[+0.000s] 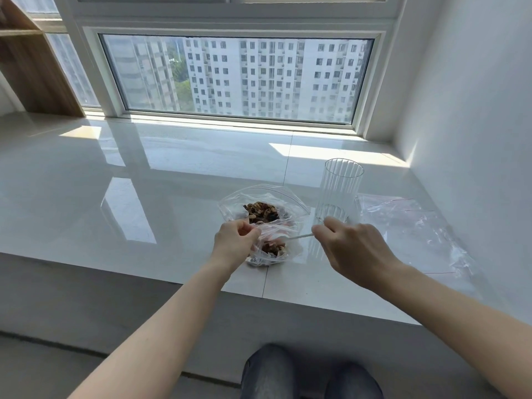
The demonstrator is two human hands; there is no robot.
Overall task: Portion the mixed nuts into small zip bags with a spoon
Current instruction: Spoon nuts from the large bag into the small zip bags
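Note:
A large clear zip bag lies open on the white sill, with mixed nuts heaped inside it. Just in front sits a small zip bag holding a few nuts. My left hand pinches the rim of the small bag and holds its mouth open. In my right hand is a thin white spoon, gripped by the handle; its tip reaches into the small bag's mouth, and the bowl of the spoon is hidden by plastic.
A tall ribbed clear glass stands right behind my right hand. Spare clear zip bags lie flat to the right, near the white wall. The sill's front edge runs just under my wrists. My knees show below.

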